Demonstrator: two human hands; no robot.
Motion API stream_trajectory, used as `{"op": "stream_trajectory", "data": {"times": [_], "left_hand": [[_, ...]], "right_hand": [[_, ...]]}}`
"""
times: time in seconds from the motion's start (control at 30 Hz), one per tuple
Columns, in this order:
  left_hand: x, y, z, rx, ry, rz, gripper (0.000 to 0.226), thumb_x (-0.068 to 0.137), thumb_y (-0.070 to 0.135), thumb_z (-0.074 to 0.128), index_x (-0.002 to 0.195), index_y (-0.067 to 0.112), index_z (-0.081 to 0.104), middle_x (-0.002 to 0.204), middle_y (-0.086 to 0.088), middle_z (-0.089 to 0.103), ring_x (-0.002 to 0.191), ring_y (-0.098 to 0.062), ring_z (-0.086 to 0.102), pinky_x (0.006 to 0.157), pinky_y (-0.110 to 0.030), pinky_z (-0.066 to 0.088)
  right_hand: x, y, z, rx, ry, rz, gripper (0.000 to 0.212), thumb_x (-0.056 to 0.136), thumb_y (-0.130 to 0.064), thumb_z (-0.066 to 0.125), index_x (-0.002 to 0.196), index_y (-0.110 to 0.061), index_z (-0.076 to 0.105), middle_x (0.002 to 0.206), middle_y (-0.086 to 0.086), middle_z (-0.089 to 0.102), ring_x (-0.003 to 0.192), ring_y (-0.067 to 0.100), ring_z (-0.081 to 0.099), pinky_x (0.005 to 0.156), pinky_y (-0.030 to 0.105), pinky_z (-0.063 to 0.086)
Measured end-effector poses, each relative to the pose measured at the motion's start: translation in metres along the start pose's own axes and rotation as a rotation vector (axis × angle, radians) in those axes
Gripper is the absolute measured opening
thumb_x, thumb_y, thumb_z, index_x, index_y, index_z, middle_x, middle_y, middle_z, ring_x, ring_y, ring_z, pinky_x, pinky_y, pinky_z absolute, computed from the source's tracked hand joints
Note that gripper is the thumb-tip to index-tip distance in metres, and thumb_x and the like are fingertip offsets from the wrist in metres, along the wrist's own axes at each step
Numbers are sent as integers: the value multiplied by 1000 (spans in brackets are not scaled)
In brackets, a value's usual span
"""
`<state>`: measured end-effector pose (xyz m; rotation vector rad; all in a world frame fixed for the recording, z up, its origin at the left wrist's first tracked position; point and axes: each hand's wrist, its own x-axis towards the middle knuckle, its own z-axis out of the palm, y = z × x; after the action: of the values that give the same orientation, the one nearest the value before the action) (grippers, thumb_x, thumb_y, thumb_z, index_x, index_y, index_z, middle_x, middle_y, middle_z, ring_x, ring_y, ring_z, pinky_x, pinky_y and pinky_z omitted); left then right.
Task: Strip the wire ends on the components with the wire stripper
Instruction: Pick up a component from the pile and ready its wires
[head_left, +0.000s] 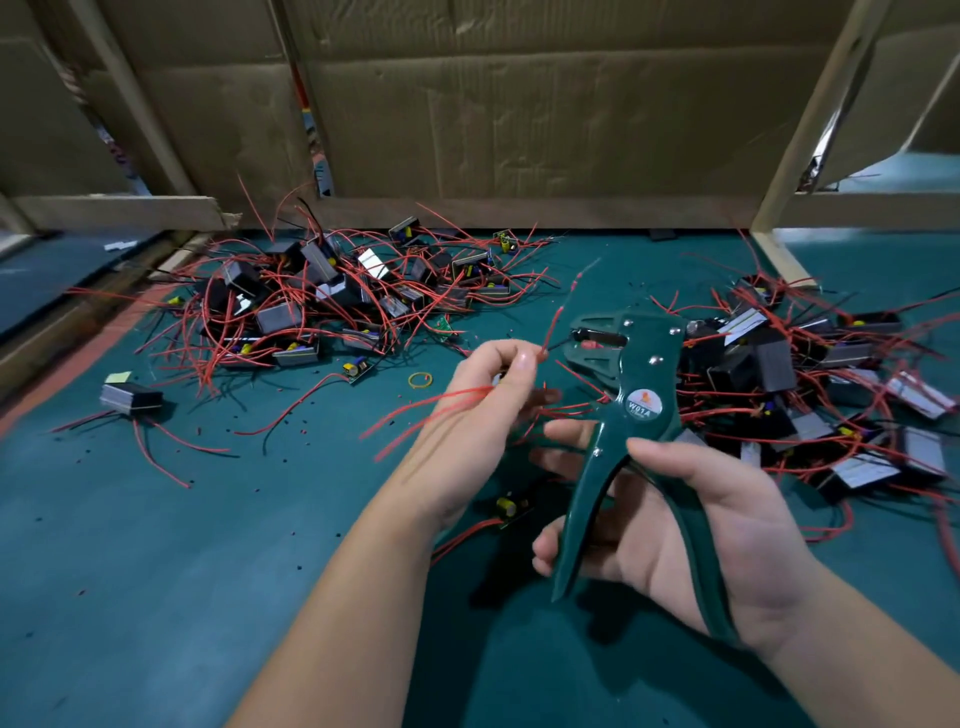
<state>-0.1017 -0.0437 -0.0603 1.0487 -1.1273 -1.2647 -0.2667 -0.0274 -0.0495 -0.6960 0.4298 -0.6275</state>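
My right hand (691, 525) grips the handles of a dark green wire stripper (631, 410), its jaws pointing up and left. My left hand (483, 400) pinches a thin red wire (558, 317) between thumb and fingers just left of the jaws; the wire rises up and to the right, blurred. More red wires trail across the back of my left hand. A small board with a yellow capacitor (506, 506) hangs or lies below my left hand. A bit of red shows inside the stripper's jaws.
A pile of black components with red wires (322, 296) lies at the back left of the green mat (182, 545), another pile (810, 384) at the right. One lone component (130, 397) sits far left. Cardboard walls (519, 104) stand behind. A yellow rubber band (420, 380) lies mid-mat.
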Motion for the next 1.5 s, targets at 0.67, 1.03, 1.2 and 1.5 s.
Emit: {"op": "stream_trajectory", "data": {"times": [0.67,1.03,1.2,1.5], "left_hand": [[-6,13,-3,75,-324,56,93,60,-14,40,141,29,26,147,2,38,140,-13,32,114,-29,30],[11,-5,-68,1152,692,-156,47,86,10,48,130,26,51,149,-2,35,143,-21,17,115,-46,6],[18,-13,-86,1136,739,-243,39,91,14,49,127,27,45,123,5,57,120,-21,46,108,-45,14],[25,-13,-87,893,808,-6,52,88,14,58,136,29,41,148,-9,25,120,-19,45,92,-33,36]], "right_hand": [[-7,-16,-7,-113,127,-368,91,47,-21,86,131,-5,54,104,21,67,74,41,66,75,56,53],[-15,-31,-15,-203,158,-542,75,66,-15,55,140,-22,46,137,19,51,78,39,66,79,52,53],[-15,-27,-14,-189,78,-468,87,58,-21,78,139,-20,46,135,23,52,78,40,66,79,52,53],[-14,-23,-11,-134,75,-392,93,53,-25,84,138,-17,48,134,23,52,79,42,65,78,53,53]]}}
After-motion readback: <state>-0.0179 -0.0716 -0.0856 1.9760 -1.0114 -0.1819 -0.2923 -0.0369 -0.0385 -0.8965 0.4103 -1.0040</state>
